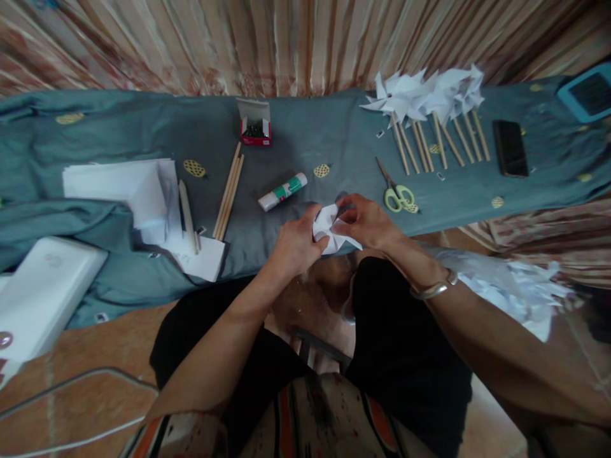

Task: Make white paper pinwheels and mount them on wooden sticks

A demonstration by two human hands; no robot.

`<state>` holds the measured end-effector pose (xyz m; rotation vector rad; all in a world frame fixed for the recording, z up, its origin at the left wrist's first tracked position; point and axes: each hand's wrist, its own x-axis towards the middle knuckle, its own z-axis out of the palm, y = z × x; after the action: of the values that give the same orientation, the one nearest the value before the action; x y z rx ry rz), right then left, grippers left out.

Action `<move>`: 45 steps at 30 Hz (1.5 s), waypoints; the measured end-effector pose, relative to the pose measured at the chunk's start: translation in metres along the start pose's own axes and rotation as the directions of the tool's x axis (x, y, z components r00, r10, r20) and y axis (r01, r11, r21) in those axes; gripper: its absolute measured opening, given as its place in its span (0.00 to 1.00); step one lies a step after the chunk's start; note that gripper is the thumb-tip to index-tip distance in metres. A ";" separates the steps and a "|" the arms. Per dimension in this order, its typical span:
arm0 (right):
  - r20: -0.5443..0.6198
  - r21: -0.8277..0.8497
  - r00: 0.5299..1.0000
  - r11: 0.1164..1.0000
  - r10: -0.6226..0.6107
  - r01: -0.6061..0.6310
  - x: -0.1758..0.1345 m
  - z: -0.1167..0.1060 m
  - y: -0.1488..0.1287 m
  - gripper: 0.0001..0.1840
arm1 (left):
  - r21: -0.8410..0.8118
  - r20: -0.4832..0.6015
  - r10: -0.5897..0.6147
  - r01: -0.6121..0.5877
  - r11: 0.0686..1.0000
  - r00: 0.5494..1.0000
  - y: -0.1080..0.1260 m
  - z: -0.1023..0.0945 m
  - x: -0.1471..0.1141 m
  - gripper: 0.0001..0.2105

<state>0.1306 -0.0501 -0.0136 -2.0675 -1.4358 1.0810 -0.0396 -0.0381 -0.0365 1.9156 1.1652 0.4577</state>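
Observation:
A white paper pinwheel [329,232] is between my two hands, above the near edge of the cloth-covered table. My left hand [300,238] grips its left side, thumb on top. Fingers of my right hand [365,219] pinch at its upper right part; one folded point sticks out toward the lower right. Just beyond my left hand lies a glue stick [283,191] with a green and white label. Scissors [397,193] with light green handles rest to the right of my right hand. Whether a pin sits in the pinwheel's middle I cannot tell.
Finished pinwheels [420,95] on sticks lie at the back right, beside a phone [510,148]. An open red box [256,132] holds small dark pieces. Bare sticks [229,191], paper sheets [119,184] and a white device [48,299] are leftward. Paper scraps [510,286] fill a bag low right.

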 end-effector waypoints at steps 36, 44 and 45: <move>-0.145 0.701 0.983 0.689 -0.112 0.182 -0.013 -0.022 0.019 0.29 | -0.869 0.086 -0.287 0.213 0.447 0.954 0.038 0.013 0.020 0.13; -0.242 0.635 0.959 0.723 -0.149 0.273 -0.015 -0.020 0.024 0.26 | -0.835 -0.056 -0.282 0.111 0.539 0.958 0.042 0.022 0.028 0.06; -0.254 0.636 0.956 0.720 -0.144 0.277 -0.015 -0.020 0.024 0.25 | -0.828 -0.074 -0.281 0.098 0.552 0.957 0.042 0.022 0.028 0.05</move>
<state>0.1573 -0.0714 -0.0121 -1.3997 -0.9548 1.0641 0.0129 -0.0338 -0.0192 0.9133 0.9969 0.9041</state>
